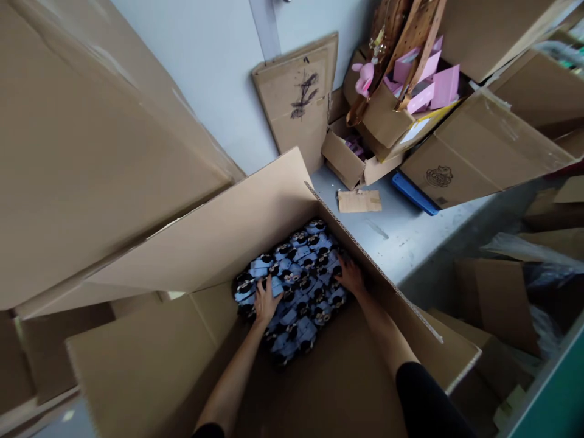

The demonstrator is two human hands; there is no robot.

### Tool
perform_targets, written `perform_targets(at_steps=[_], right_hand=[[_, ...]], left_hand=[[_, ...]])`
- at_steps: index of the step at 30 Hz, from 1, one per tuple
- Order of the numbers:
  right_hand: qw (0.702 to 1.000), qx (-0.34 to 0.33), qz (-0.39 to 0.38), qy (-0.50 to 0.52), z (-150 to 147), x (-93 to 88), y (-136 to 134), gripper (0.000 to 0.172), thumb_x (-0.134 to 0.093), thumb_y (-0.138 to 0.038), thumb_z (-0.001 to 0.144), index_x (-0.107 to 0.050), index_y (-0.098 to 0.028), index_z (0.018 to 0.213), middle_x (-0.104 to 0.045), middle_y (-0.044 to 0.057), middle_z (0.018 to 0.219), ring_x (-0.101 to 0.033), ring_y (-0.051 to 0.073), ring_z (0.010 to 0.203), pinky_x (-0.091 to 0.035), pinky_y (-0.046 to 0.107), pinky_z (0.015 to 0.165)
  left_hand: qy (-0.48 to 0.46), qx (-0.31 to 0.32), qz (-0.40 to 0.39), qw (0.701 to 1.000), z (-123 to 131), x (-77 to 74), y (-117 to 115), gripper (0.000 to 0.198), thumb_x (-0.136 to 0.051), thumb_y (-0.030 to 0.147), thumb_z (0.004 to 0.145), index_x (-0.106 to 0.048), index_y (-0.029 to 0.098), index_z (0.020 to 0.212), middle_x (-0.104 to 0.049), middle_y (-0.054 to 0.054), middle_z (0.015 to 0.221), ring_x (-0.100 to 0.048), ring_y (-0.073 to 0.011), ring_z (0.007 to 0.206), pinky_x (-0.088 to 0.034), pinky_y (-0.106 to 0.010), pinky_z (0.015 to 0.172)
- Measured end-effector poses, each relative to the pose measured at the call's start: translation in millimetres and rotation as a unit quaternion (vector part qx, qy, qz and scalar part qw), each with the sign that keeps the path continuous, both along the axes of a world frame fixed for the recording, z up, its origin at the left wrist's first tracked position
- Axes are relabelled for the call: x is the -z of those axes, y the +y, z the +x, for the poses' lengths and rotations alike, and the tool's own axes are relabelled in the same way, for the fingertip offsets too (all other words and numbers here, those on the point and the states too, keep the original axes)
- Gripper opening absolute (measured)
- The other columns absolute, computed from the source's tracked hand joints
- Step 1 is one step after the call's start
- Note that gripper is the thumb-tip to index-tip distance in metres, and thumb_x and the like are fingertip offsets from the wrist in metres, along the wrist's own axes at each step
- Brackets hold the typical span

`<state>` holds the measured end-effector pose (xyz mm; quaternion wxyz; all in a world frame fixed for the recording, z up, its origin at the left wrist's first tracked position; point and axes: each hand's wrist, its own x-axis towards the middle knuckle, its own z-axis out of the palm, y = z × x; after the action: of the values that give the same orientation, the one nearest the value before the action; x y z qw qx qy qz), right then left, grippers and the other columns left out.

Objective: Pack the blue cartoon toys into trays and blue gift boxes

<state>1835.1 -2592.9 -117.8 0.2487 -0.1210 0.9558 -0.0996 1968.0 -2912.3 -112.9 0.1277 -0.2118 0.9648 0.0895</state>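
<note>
A heap of small packaged items in blue and black (296,267) lies at the bottom of a large open cardboard box (205,237). My left hand (267,301) rests on the heap's near side, its fingers spread over a blue packet. My right hand (350,274) lies on the heap's right side, close to the box's corrugated wall. Neither hand shows a lifted item. The box's tall flaps rise around the heap, and my forearms reach in over the near flap.
Large cardboard flaps fill the left side. Flattened cardboard (296,91) leans against a pale wall. Beyond the box, on the grey floor, lie a cardboard scrap (359,201) and a blue plastic piece (413,193). Cartons holding pink packages (433,91) stand top right; plastic sheeting (533,255) lies right.
</note>
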Motion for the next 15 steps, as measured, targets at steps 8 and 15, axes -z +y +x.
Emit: perform_targets(at_steps=[8,15], right_hand=[[0.999,-0.011,-0.026,0.024,-2.2,-5.9,4.4,0.082,-0.064,-0.045,0.088,-0.03,-0.005,0.152,-0.063,0.02,0.127,-0.055,0.028,0.121,-0.042,0.034,0.094],[0.998,-0.034,-0.035,0.042,-8.6,-14.1,6.8,0.068,-0.063,-0.043,0.088,-0.049,0.004,0.135,-0.069,0.019,0.117,-0.065,0.021,0.103,-0.044,0.026,0.083]], left_hand=[[0.093,-0.084,0.083,0.989,19.6,-16.1,0.6,0.063,-0.066,0.043,0.086,-0.045,0.019,0.14,-0.035,-0.018,0.145,-0.06,-0.0303,0.113,-0.054,-0.04,0.086],[0.209,-0.185,0.131,0.951,24.9,-58.7,16.9,0.067,-0.074,0.046,0.078,-0.046,0.022,0.134,-0.044,-0.014,0.133,-0.054,-0.0308,0.121,-0.049,-0.044,0.1]])
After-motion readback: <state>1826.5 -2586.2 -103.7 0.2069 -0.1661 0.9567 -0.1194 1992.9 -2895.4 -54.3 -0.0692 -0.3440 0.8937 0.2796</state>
